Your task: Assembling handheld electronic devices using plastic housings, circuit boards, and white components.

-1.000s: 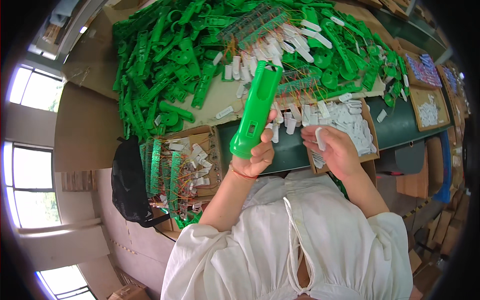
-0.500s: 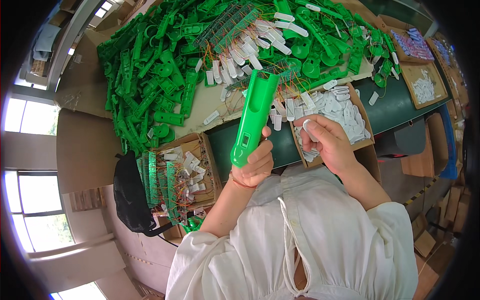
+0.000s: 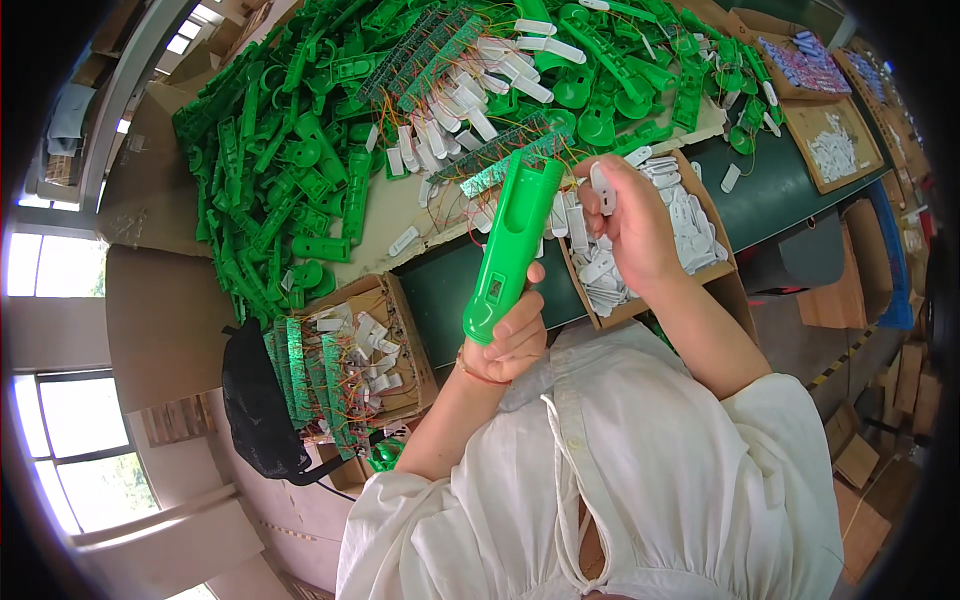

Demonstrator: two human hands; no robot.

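My left hand [image 3: 512, 335] is wrapped round the lower end of a long green plastic housing [image 3: 515, 215]. The housing is tilted, its upper end leaning right, with a long trough and a small rectangular window showing. To its right, my right hand [image 3: 642, 225] pinches a small white plastic cover [image 3: 603, 190] with a small slot in it. This cover is apart from the housing, near its upper end. Below my right hand, loose white covers [image 3: 690, 225] fill a cardboard box [image 3: 582, 290].
A large heap of green housings [image 3: 310, 150] covers the far side, with green circuit boards [image 3: 440, 62] and wired white pieces [image 3: 465, 105] on it. At left, another cardboard box [image 3: 410, 325] holds boards and wired pieces, beside a black mesh bag [image 3: 258, 400]. A tray [image 3: 868, 165] lies far right.
My right hand has risen up and away with the white cover, which now faces differently. The green housing has turned slightly in my left hand's grip. The whole view has shifted a little.
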